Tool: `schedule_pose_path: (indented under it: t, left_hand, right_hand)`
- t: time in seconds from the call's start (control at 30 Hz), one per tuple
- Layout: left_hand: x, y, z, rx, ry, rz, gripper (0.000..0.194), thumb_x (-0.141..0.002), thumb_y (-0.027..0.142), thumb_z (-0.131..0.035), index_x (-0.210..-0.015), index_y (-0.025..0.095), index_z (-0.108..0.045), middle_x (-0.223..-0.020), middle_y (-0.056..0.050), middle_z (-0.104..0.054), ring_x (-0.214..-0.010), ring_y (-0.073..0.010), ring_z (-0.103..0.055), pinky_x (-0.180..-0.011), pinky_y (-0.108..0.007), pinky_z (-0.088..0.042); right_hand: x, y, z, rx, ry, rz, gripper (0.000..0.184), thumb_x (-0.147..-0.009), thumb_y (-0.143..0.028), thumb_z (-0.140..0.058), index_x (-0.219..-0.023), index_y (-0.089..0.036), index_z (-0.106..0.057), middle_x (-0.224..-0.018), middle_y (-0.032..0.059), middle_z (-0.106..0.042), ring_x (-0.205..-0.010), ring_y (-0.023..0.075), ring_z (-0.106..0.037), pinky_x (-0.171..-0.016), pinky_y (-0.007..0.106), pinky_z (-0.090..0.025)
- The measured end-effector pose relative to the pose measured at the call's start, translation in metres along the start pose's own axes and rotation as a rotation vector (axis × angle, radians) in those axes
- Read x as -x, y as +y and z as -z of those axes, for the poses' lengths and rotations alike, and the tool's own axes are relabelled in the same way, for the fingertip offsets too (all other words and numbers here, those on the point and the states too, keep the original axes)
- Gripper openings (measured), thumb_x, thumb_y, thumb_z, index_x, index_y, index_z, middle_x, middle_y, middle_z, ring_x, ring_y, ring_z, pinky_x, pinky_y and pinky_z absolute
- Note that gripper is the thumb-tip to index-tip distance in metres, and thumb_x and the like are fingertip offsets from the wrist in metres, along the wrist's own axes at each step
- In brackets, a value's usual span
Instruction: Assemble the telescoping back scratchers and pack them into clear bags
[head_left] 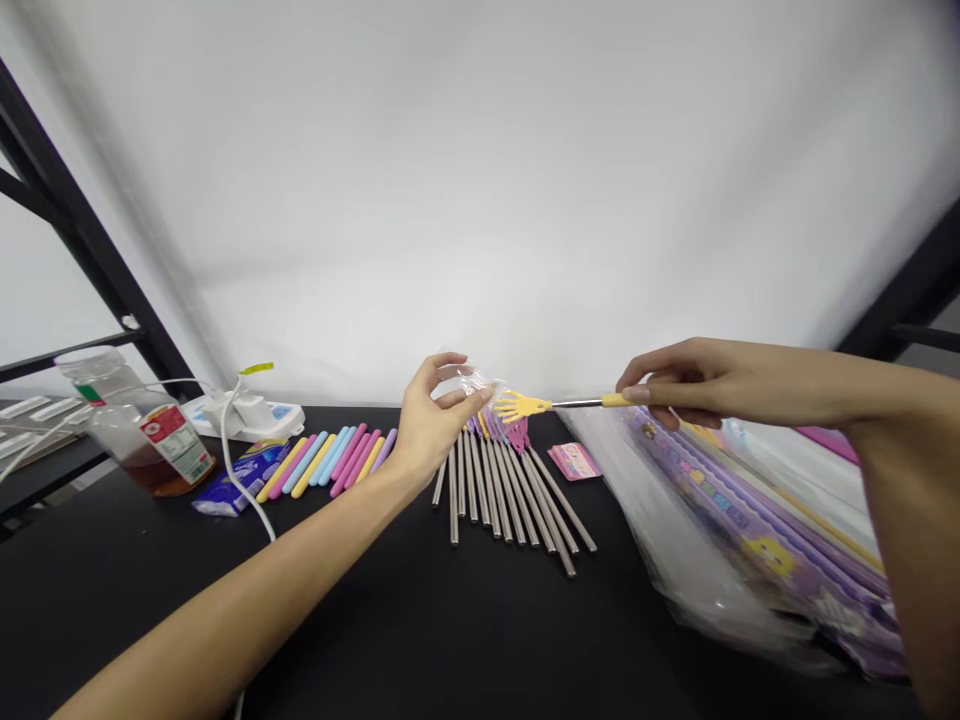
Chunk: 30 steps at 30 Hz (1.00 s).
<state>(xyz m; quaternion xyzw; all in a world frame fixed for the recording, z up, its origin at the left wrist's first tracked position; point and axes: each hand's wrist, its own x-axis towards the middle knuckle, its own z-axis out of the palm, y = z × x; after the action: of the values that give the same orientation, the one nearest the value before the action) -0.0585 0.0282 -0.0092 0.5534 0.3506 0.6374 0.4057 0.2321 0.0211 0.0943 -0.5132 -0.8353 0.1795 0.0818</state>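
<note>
My right hand grips the yellow handle of a telescoping back scratcher, whose yellow hand-shaped head points left. That head sits close to my left hand, whose fingertips pinch a scrap of clear plastic wrapper. Below lies a fan of steel back scratcher shafts on the black table, their coloured plastic heads bunched together. A row of pastel handles lies left of my left wrist.
A blue packet lies by the pastel handles, and a pink card lies right of the shafts. Purple goods in plastic film fill the right. Further left are a glass jar with brown liquid, a white power strip and a white cable.
</note>
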Motion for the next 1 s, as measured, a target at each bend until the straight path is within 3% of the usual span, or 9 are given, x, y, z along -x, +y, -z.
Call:
schedule_pose_path:
  t: [0.1,0.33,0.47,0.63,0.73,0.83,1.0]
  left_hand:
    - [0.0,-0.001,0.001,-0.014,-0.028,0.003,0.051,-0.071,0.025,-0.082,-0.114,0.022,-0.055,-0.118,-0.007,-0.061,-0.088,-0.0166,-0.07,-0.081,-0.031,-0.056]
    - [0.002,0.003,0.0,-0.055,-0.103,-0.014,0.051,-0.074,0.022,-0.079,-0.117,0.023,-0.054,-0.119,-0.008,-0.063,-0.094,-0.0185,-0.069,-0.088,-0.035,-0.056]
    - [0.007,0.003,-0.007,-0.006,-0.145,-0.031,0.05,-0.075,0.024,-0.079,-0.119,0.023,-0.057,-0.114,-0.006,-0.064,-0.09,-0.0167,-0.069,-0.089,-0.036,-0.057]
    - [0.004,0.003,-0.007,0.107,-0.115,-0.024,0.044,-0.074,0.026,-0.081,-0.113,0.02,-0.061,-0.118,-0.007,-0.06,-0.091,-0.0162,-0.068,-0.087,-0.035,-0.06]
    - [0.001,0.004,-0.004,0.102,-0.09,-0.038,0.053,-0.074,0.027,-0.081,-0.121,0.023,-0.058,-0.113,-0.006,-0.062,-0.094,-0.0175,-0.067,-0.086,-0.036,-0.06]
    - [0.003,0.006,-0.007,0.167,-0.111,0.001,0.039,-0.08,0.032,-0.076,-0.114,0.02,-0.06,-0.107,-0.007,-0.063,-0.096,-0.0193,-0.068,-0.086,-0.038,-0.06]
    - [0.011,0.005,-0.015,0.155,-0.205,0.066,0.028,-0.087,0.038,-0.068,-0.106,0.018,-0.064,-0.1,-0.008,-0.067,-0.093,-0.0193,-0.069,-0.079,-0.032,-0.059]
  right_hand:
    - [-0.001,0.002,0.001,-0.014,-0.082,-0.013,0.043,-0.087,-0.061,-0.054,-0.103,-0.024,-0.069,-0.075,0.0053,-0.062,-0.069,0.0197,-0.055,-0.062,0.032,-0.043]
    - [-0.007,-0.001,-0.003,-0.089,-0.068,0.011,0.043,-0.085,-0.063,-0.056,-0.101,-0.025,-0.068,-0.075,0.0045,-0.061,-0.068,0.0195,-0.053,-0.061,0.03,-0.041]
    - [-0.015,-0.018,-0.017,-0.197,-0.08,0.027,0.043,-0.084,-0.063,-0.056,-0.103,-0.025,-0.063,-0.068,0.0014,-0.058,-0.06,0.0157,-0.048,-0.057,0.028,-0.038]
    - [-0.029,-0.035,-0.039,-0.329,-0.248,0.102,0.038,-0.087,-0.057,-0.056,-0.106,-0.025,-0.048,-0.069,0.0005,-0.064,-0.058,0.0154,-0.053,-0.055,0.028,-0.039]
    - [-0.034,-0.037,-0.044,-0.378,-0.214,0.125,0.039,-0.089,-0.059,-0.054,-0.105,-0.025,-0.043,-0.071,0.0014,-0.068,-0.058,0.0161,-0.057,-0.058,0.029,-0.042]
    - [-0.036,-0.04,-0.048,-0.401,-0.183,0.111,0.041,-0.088,-0.061,-0.054,-0.102,-0.025,-0.039,-0.071,0.0018,-0.069,-0.059,0.0169,-0.059,-0.058,0.03,-0.044]
    - [-0.036,-0.055,-0.057,-0.467,-0.256,0.115,0.042,-0.089,-0.062,-0.052,-0.101,-0.025,-0.037,-0.073,0.0029,-0.071,-0.06,0.0181,-0.062,-0.055,0.029,-0.044]
